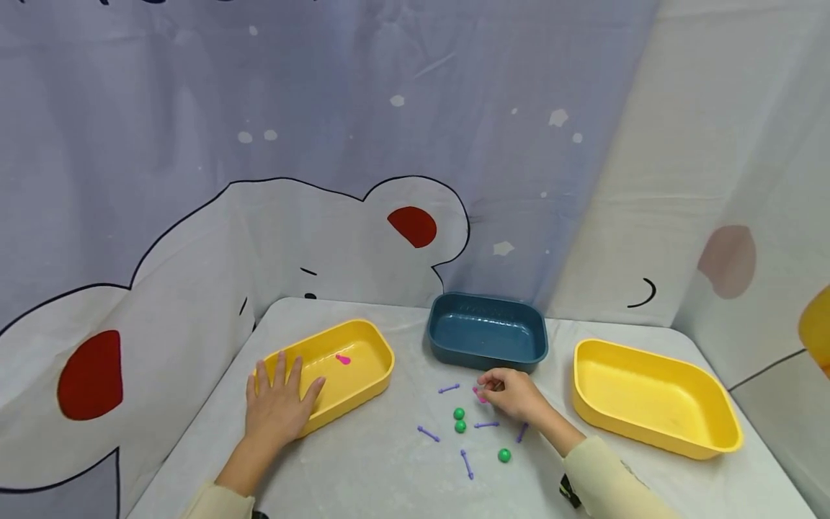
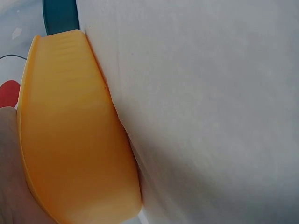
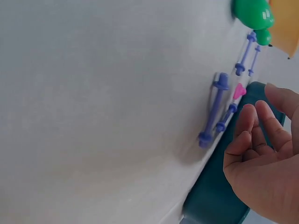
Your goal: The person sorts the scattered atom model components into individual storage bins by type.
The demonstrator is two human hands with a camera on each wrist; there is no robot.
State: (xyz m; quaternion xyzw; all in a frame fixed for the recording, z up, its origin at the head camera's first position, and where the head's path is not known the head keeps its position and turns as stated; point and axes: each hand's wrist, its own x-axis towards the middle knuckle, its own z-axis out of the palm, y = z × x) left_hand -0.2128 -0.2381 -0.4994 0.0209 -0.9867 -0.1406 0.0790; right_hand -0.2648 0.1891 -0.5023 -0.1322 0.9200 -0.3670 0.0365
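My left hand (image 1: 275, 411) rests with spread, straight fingers on the near left rim of a yellow tray (image 1: 350, 400). Inside that tray lies a small pink piece with a knob and a narrow neck. Over the table, my right hand (image 1: 512, 393) hovers with bent fingers beside another pink piece (image 1: 480, 394). In the right wrist view, thumb and forefinger stand apart with nothing between them, and the pink piece (image 3: 239, 91) lies beyond the fingertips. Around it are several purple rods (image 1: 449, 388) with knobbed ends and three green balls (image 1: 504, 455).
Behind the right hand stands a dark teal tray (image 1: 486, 360) at the table's back edge. A second yellow tray (image 1: 648, 429) is on the right. A printed cloth (image 1: 324, 238) hangs behind the white-covered table (image 1: 363, 476).
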